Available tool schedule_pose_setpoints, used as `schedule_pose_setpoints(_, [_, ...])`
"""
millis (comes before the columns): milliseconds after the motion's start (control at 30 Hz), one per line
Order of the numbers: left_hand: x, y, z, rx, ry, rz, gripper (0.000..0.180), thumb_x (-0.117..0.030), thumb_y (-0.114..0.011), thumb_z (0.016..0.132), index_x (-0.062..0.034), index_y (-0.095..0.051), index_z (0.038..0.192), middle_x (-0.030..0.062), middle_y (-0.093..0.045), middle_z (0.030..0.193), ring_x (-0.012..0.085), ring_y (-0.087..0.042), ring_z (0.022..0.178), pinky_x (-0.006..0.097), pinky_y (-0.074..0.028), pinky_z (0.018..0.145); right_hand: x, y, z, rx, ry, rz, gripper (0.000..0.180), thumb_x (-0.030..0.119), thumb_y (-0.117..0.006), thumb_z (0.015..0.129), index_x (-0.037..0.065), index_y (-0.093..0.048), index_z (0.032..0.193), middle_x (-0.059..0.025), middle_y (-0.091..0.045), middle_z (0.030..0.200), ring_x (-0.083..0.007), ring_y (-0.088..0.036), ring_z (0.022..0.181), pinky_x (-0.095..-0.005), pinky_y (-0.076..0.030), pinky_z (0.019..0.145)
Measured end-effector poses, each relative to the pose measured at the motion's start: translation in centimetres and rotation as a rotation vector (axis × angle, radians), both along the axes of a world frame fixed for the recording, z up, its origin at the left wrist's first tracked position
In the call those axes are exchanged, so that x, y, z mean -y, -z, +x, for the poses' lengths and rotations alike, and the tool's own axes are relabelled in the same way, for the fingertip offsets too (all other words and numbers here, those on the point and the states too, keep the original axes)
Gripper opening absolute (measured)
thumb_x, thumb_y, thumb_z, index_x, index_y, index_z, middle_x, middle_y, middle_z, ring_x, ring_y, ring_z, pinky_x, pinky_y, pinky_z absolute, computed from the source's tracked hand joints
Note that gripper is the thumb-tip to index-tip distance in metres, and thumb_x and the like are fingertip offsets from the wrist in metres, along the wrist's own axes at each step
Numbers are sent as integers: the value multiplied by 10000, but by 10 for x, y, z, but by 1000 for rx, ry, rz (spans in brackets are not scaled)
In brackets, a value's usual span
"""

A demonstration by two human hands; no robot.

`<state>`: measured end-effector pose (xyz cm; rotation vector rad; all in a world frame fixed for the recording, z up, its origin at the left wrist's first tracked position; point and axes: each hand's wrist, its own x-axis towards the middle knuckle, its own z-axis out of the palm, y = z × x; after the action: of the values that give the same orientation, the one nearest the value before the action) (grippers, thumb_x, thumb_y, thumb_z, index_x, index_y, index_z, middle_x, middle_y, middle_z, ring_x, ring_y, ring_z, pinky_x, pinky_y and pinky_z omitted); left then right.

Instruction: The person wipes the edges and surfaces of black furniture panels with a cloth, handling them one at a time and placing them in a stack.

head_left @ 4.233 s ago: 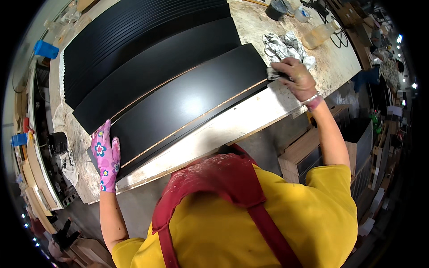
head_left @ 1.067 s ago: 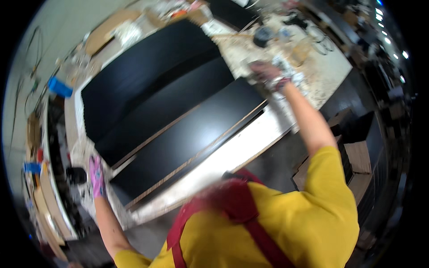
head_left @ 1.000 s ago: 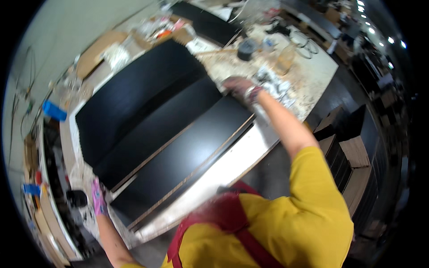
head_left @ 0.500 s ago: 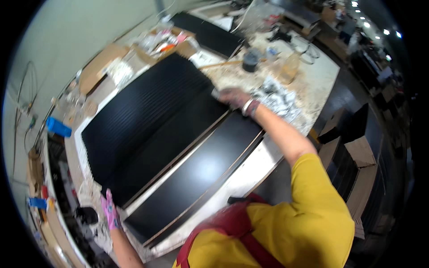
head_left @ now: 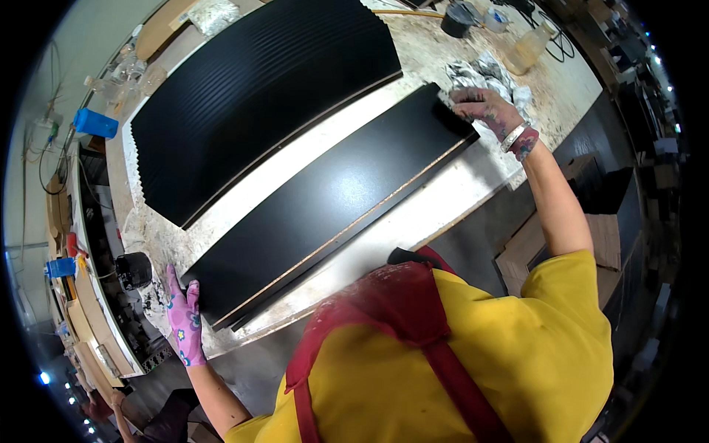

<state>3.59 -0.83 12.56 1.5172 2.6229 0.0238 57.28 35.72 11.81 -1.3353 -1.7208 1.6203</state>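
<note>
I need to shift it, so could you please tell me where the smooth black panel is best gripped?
Probably at its two short ends, from outside: the smooth black panel is long, flat and thin. The left hand and right hand sit there.

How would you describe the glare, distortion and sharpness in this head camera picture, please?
Head view: a soft pale sheen of glare sits mid-way along the smooth black panel; fisheye bends the workbench edges and leaves black corners; the left hand, the right hand and the ribbed panel look sharp, without motion blur.
</note>
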Motion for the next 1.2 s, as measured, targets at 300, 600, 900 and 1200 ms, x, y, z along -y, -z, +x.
schedule_pose_setpoints(300, [-103,31,69,38,488,378,505,-167,-593,901,-57,-482,1381,185,-596,1244,334,-570,1135,400,-415,1026,44,-24,17,546,-75,726,454,47,-711,775,95,-614,1216,-92,-575,1067,-247,-598,1001,-327,-481,872])
schedule_pose_setpoints(600, [-107,39,87,187,460,196,398,-201,-504,941,-77,-550,1317,166,-656,1109,339,-618,994,415,-471,914,44,0,41,579,-222,879,447,-5,-713,724,83,-639,1156,-109,-596,1023,-298,-584,949,-352,-489,819])
schedule_pose_setpoints(900, [-107,40,85,190,451,184,403,-212,-500,953,-102,-532,1340,171,-644,1144,340,-602,1039,415,-460,935,59,-4,-3,475,-426,1126,383,52,-726,696,118,-672,1070,-104,-616,959,-316,-606,863,-397,-504,735])
schedule_pose_setpoints(1200, [-75,48,15,303,354,58,355,-267,-412,1010,-103,-575,1279,156,-636,1179,336,-600,1095,400,-468,941,57,-4,-5,603,-488,1086,543,3,-739,638,120,-646,1160,-94,-598,988,-317,-589,906,-375,-495,774])
